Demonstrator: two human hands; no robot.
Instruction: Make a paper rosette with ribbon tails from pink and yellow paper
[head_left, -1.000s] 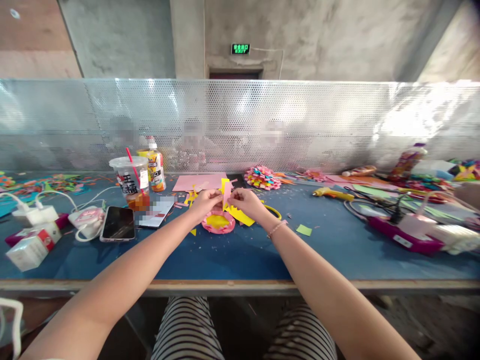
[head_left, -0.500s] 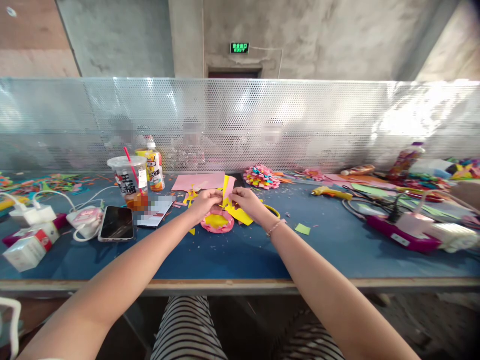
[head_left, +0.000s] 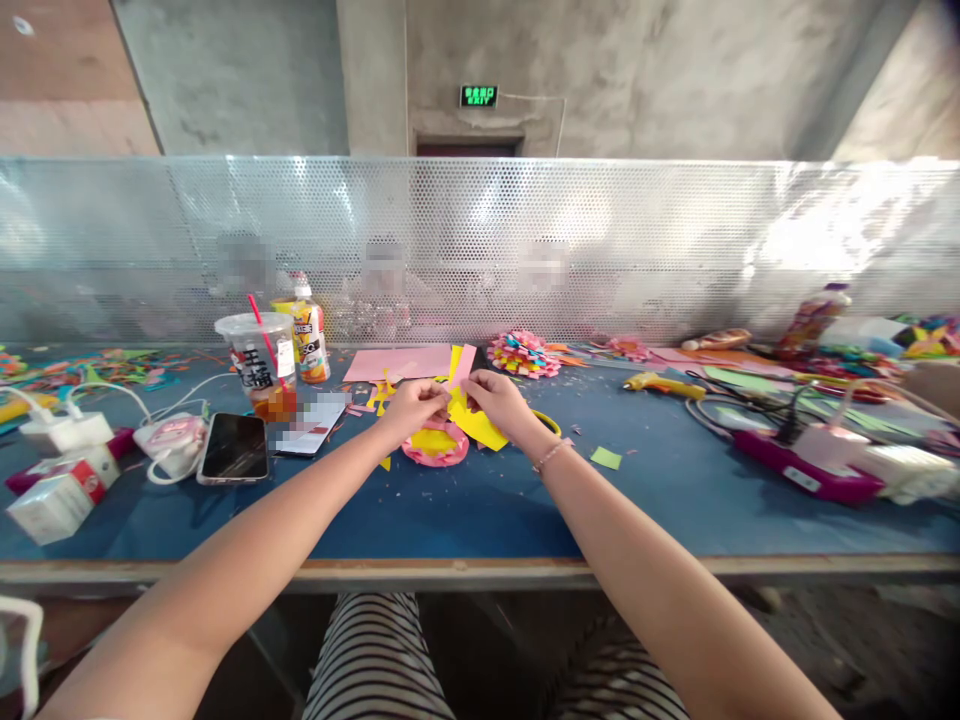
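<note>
Paper strip (head_left: 466, 364), pinched by left hand (head_left: 414, 408) and right hand (head_left: 495, 400) just beyond pink ring (head_left: 435, 459). Apparently not yet joined to ring, already edged along near side.

pink strip (head_left: 464, 364) | 1.0 s ago: upright | now: leaning right

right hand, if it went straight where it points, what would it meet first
The right hand would likely meet the left hand first, just past the pink paper strip held between them; depth is unclear.
</note>
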